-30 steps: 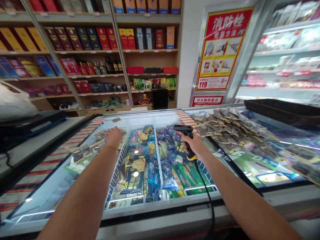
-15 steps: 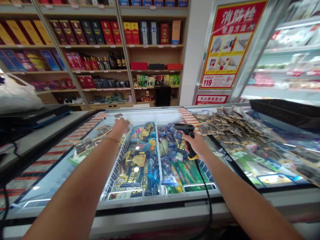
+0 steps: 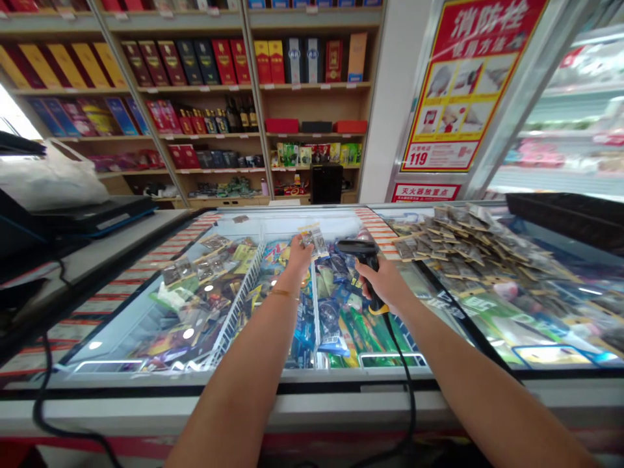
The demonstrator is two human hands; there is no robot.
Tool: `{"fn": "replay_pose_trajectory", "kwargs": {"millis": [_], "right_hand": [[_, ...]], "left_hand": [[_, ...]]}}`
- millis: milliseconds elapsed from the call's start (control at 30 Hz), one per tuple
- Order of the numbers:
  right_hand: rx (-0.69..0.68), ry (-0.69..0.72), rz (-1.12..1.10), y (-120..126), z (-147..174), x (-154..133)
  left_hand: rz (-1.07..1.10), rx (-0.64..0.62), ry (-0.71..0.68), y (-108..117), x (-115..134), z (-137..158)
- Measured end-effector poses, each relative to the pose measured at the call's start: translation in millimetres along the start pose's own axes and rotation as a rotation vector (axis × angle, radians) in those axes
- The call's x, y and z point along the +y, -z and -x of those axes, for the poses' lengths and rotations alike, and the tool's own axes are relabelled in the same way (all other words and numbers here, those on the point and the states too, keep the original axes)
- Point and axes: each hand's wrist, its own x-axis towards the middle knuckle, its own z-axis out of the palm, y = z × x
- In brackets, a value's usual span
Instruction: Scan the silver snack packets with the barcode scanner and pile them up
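Note:
My left hand (image 3: pixel 300 253) is closed on a small flat packet (image 3: pixel 314 240) with a pale tan edge and a clear, dark-filled middle, held over the glass top of the chest freezer (image 3: pixel 336 385). Facing it from the right, a black barcode scanner (image 3: pixel 369 260) is gripped in my right hand (image 3: pixel 387 283); its cable hangs down over the freezer's front edge. Similar packets (image 3: pixel 210 265) lie scattered on the glass left of my left arm. A large pile of such packets (image 3: pixel 463 250) covers the glass on the right.
Wrapped ice creams (image 3: pixel 363 331) sit in wire baskets under the glass. A black tray (image 3: pixel 565 218) stands at the back right. On the left, a white plastic bag (image 3: pixel 53 179) rests on a dark device beside a loose cable. Shelves of boxes (image 3: pixel 312 97) rise behind.
My left hand has moved right from the scattered packets, bringing one packet close to the scanner. My right hand keeps its hold on the scanner, and the view has shifted slightly left.

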Motion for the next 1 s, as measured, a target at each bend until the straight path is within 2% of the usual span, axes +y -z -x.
{"fn": "replay_pose_trajectory", "kwargs": {"millis": [200, 367, 1000], "right_hand": [[-0.053, 0.055, 0.148, -5, 10, -2], [-0.050, 0.046, 0.230, -5, 13, -3], [-0.052, 0.055, 0.168, -7, 13, -7]], "left_hand": [[-0.007, -0.021, -0.004, 8, -4, -7], [0.002, -0.046, -0.006, 8, -9, -10], [0.043, -0.046, -0.018, 9, -10, -12]]}}
